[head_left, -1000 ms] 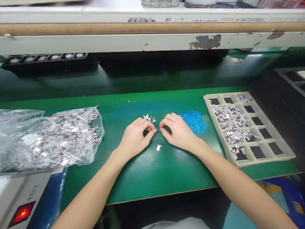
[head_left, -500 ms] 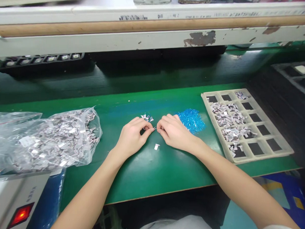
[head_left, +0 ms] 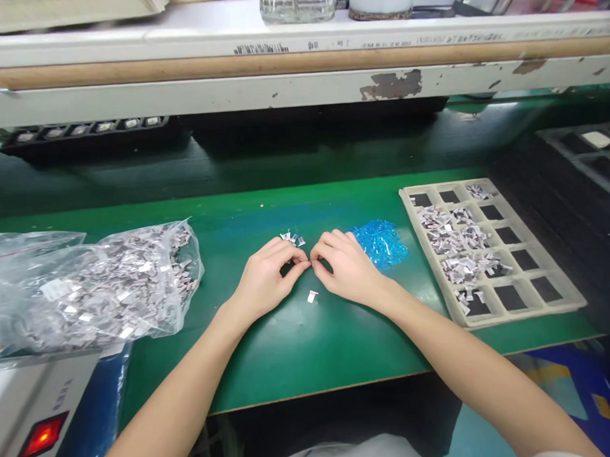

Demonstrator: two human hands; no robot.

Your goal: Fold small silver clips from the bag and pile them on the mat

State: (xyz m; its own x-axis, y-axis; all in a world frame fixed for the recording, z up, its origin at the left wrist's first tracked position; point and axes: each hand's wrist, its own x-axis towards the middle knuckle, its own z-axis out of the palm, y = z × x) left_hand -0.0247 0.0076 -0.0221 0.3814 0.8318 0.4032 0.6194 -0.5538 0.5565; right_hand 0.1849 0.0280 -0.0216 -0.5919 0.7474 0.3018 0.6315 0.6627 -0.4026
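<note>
"Tiny piece (head_left: 308, 262), where is it?"

"Between my fingertips over the green mat (head_left: 280, 361), mostly hidden. My left hand (head_left: 269, 274) pinches it between thumb and index finger. My right hand (head_left: 346, 266) is drawn to a pinch too, its tips meeting the left's; whether they grip anything, I can't tell."

"What's around them?"

"A loose tab (head_left: 312, 297) lies on the mat, nearer me than my fingertips. A small cluster of parts (head_left: 292, 239) sits just beyond my left hand, and a blue heap (head_left: 382, 244) beside my right. Farther right, a pale tray (head_left: 527, 313) has silvery parts in some compartments; well to my left is a clear bag (head_left: 7, 285) of similar parts."

"Any writing?"

"The bag's white label (head_left: 55, 289) shows nothing I can read. On the machine (head_left: 9, 391) below it, lettering (head_left: 62, 395) runs sideways by a lit red switch (head_left: 44, 436), too blurred. Across the shelf edge (head_left: 115, 55) I see a barcode (head_left: 261, 49), then small print (head_left: 391, 45), also unreadable."
</note>
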